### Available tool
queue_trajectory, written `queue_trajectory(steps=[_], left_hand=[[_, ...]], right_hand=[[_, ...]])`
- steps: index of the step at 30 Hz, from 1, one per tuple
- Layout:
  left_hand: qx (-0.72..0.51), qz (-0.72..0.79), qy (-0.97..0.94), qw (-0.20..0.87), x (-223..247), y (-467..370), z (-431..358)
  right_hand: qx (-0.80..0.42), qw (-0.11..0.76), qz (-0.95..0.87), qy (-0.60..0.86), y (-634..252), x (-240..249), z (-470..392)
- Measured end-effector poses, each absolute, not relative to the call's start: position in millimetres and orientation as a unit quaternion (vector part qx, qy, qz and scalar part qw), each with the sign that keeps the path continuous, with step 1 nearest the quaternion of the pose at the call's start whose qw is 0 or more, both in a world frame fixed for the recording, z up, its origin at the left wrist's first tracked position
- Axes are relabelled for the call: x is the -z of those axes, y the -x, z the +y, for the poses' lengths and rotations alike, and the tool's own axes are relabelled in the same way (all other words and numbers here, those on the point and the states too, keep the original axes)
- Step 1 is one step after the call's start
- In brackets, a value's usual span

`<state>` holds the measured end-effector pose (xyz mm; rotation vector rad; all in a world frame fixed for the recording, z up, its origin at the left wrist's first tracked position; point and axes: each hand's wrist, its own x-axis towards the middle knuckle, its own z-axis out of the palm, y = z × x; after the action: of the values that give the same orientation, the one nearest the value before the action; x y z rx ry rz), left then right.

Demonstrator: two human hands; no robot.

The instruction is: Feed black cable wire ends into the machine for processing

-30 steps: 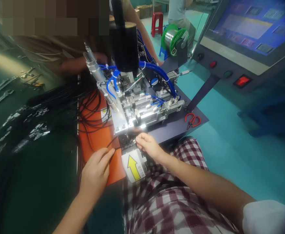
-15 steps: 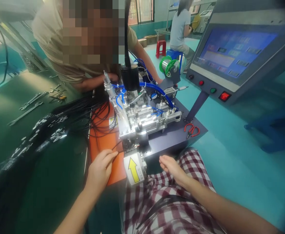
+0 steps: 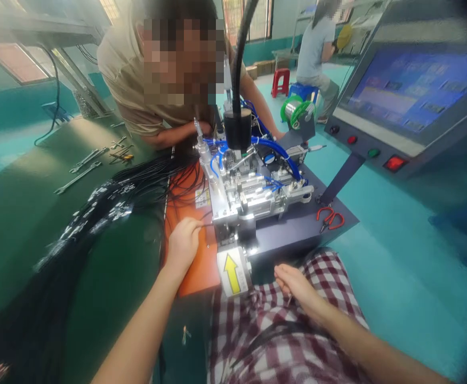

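Observation:
My left hand is closed over the orange plate, with a thin black cable pinched between thumb and fingertips. The cable's end meets the left front corner of the silver machine, where its tip is hidden. Just in front of that corner is a white label with a yellow arrow. My right hand hovers above my checkered lap, right of the label, its fingers pressed together; what they hold, if anything, I cannot make out. Many black cables trail from the green table onto the orange plate.
A co-worker leans over the machine's far side, forearms beside it. Red-handled cutters lie on the base's right corner. A control screen stands at right, a wire spool behind. Wrenches lie on the green table.
My left hand has moved forward with the cable, whose metal tip showed before and is now hidden at the machine. My right hand stays closed over my lap. The view has shifted.

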<state>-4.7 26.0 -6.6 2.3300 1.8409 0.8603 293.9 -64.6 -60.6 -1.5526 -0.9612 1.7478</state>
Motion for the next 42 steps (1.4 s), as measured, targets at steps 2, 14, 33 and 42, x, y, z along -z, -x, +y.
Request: queue_trajectory(steps=[2, 14, 33, 42], left_hand=[[-0.262, 0.601, -0.754, 0.035, 7.7, 5.7, 24.7], [-0.236, 0.602, -0.756, 0.102, -10.4, 9.3, 26.8], [-0.144, 0.479, -0.839, 0.215, -74.8, -22.9, -54.5], [-0.266, 0.583, -0.579, 0.505, -51.9, -54.0, -41.2]], right_hand=[[-0.668, 0.285, -0.383, 0.571, -297.5, 55.9, -70.7], [-0.836, 0.073, -0.422, 0.343, -158.5, 8.4, -111.7], [-0.652, 0.33, -0.518, 0.444, -234.0, -48.4, -35.4], [-0.671, 0.32, -0.487, 0.457, -246.4, -27.0, -29.1]])
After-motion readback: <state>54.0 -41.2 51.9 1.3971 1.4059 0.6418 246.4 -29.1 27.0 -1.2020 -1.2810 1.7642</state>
